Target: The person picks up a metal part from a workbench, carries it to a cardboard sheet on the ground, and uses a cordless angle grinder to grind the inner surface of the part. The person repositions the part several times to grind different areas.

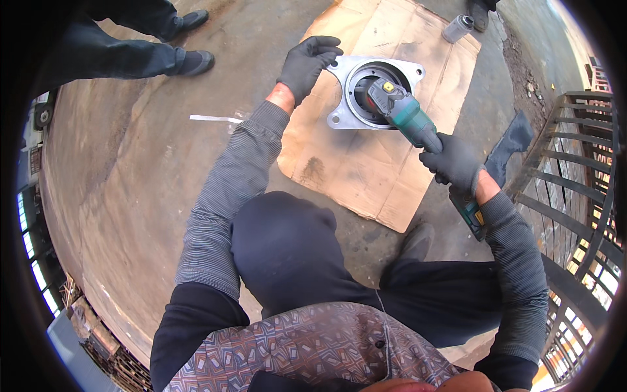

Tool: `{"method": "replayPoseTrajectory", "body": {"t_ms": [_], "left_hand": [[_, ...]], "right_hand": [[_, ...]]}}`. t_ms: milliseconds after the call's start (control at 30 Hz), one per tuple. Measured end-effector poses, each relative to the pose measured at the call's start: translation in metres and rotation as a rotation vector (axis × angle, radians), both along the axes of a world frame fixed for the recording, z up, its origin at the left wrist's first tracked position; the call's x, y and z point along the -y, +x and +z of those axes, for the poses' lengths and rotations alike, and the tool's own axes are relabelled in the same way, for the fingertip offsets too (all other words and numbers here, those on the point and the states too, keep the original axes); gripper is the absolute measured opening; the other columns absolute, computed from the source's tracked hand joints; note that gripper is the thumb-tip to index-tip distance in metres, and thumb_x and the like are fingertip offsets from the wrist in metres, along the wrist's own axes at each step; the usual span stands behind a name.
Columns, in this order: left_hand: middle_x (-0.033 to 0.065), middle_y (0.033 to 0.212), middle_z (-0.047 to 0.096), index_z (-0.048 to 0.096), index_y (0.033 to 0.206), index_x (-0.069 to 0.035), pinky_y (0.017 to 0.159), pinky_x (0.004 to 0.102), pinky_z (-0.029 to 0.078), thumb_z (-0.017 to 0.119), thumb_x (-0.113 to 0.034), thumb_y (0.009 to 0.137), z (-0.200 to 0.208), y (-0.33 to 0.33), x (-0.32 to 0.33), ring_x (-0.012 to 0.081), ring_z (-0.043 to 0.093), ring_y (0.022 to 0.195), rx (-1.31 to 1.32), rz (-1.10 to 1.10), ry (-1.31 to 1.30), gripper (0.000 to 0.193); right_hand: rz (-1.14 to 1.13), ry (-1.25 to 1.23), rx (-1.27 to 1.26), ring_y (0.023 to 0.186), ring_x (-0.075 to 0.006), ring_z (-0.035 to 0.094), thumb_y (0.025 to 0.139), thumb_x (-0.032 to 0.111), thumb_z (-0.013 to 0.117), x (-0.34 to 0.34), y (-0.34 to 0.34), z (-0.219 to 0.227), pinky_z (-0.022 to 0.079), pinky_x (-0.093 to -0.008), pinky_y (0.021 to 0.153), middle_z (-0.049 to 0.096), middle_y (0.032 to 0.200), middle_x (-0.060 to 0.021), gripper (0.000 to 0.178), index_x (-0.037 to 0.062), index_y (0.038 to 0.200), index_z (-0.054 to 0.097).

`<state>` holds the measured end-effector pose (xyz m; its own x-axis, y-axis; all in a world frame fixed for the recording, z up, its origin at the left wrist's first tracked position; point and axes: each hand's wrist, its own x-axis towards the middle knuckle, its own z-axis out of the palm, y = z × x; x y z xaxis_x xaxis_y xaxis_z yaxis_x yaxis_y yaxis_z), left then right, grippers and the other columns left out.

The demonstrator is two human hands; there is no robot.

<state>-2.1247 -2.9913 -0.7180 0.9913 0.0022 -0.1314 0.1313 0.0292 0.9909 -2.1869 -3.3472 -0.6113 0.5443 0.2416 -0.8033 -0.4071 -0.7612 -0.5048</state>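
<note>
A silver metal flange (pixel 350 117) with a round central opening and holed corner lugs lies on a flattened cardboard sheet (pixel 356 176). My left hand (pixel 308 67), in a black glove, is at its upper left lug, fingers bent around the edge; the thumb's contact is partly hidden. Gloved in black too, my right hand (pixel 455 161) is wrapped around the body of a green and grey cordless angle grinder (pixel 411 119). The grinder's head reaches over the flange's opening, which hides its working end. Its battery end (pixel 468 214) shows below my right wrist.
A can with a clear cap (pixel 458 28) stands at the cardboard's far right corner. Dark cloth (pixel 513 144) lies beside a black metal-bar frame (pixel 575 163) on the right. Another person's legs (pixel 130 52) are at the far left. A white strip (pixel 215 119) lies on the floor.
</note>
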Motion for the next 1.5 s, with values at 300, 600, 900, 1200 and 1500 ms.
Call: {"method": "replayPoseTrajectory", "body": {"t_ms": [300,600,900,1200,1500], "left_hand": [[0.0125,0.122,0.077,0.067,0.136,0.004,0.096,0.0308,0.058,0.064,0.003,0.105,-0.005,-0.002,-0.003,0.0172,0.070,0.105,0.005,0.021,-0.016,0.032],[0.0142,0.123,0.077,0.067,0.136,0.004,0.097,0.0316,0.059,0.063,0.006,0.103,0.000,0.000,0.003,0.0181,0.071,0.106,0.023,0.001,-0.011,0.033],[0.0131,0.121,0.077,0.067,0.134,0.005,0.096,0.0314,0.059,0.065,0.006,0.102,0.000,0.001,0.011,0.0180,0.071,0.105,0.023,0.016,-0.066,0.032],[0.0123,0.119,0.077,0.070,0.131,0.003,0.093,0.0310,0.058,0.066,0.008,0.101,-0.007,-0.005,-0.003,0.0168,0.070,0.100,0.013,0.054,-0.079,0.031],[0.0140,0.122,0.077,0.068,0.133,0.005,0.095,0.0314,0.058,0.066,0.007,0.102,-0.010,-0.003,-0.004,0.0182,0.071,0.103,0.009,0.026,-0.097,0.032]], "right_hand": [[-0.326,0.386,-0.325,0.056,-0.0140,0.063,0.093,0.025,0.078,-0.006,-0.031,0.005,0.051,-0.0301,0.050,0.066,0.076,-0.0062,0.033,-0.0033,0.107,0.069],[-0.021,-0.040,0.092,0.057,-0.0149,0.066,0.093,0.024,0.071,0.007,-0.017,0.010,0.056,-0.0317,0.054,0.069,0.080,-0.0079,0.039,-0.0035,0.120,0.069],[-0.144,0.082,0.184,0.056,-0.0130,0.062,0.092,0.024,0.076,-0.014,-0.026,-0.008,0.052,-0.0312,0.052,0.067,0.079,-0.0057,0.036,-0.0008,0.117,0.068],[-0.067,0.089,0.208,0.058,-0.0133,0.064,0.092,0.024,0.074,-0.003,-0.014,-0.002,0.055,-0.0317,0.055,0.070,0.082,-0.0056,0.037,0.0000,0.121,0.071],[-0.072,0.128,0.215,0.063,-0.0174,0.068,0.090,0.027,0.075,-0.013,-0.019,-0.004,0.057,-0.0345,0.060,0.072,0.084,-0.0108,0.042,-0.0045,0.117,0.071]]}}
